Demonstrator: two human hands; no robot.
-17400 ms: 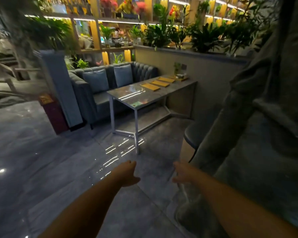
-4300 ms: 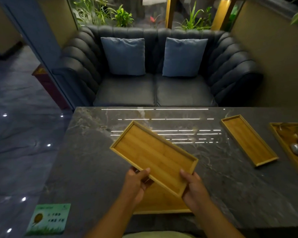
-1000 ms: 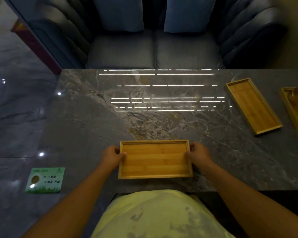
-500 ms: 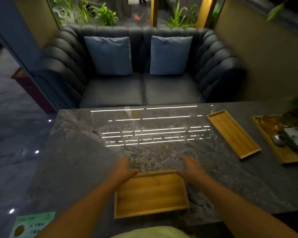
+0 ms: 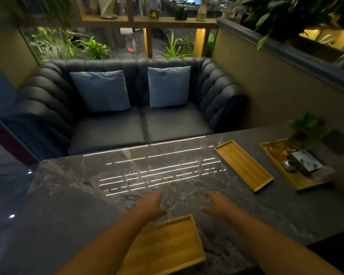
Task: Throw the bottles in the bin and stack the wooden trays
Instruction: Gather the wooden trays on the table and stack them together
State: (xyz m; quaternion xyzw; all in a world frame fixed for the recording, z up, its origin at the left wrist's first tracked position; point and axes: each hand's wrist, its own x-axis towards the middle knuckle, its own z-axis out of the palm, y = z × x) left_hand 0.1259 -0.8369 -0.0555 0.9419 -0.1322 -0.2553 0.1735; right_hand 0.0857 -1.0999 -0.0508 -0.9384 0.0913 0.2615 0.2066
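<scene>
A stack of wooden trays (image 5: pixel 169 245) lies on the dark marble table (image 5: pixel 87 195) at its near edge, partly hidden under my left forearm. My left hand (image 5: pixel 150 206) hovers just beyond the stack's far left corner, fingers apart and empty. To the right of that, my right hand (image 5: pixel 219 205) is also empty with loose fingers, above bare marble. A single long wooden tray (image 5: pixel 242 164) lies apart at the right. Further right, another wooden tray (image 5: pixel 290 178) holds small items and a potted plant. No bottle or bin is in view.
A dark padded sofa (image 5: pixel 127 120) with two blue cushions (image 5: pixel 100 90) stands behind the table. A beige partition wall (image 5: pixel 276 92) topped with plants runs along the right. A dark square mat (image 5: pixel 338 141) lies at the table's far right. Glossy floor lies to the left.
Both hands have let go of the tray stack and moved forward over the marble. The view has tilted up, so the stack now sits lower in the frame.
</scene>
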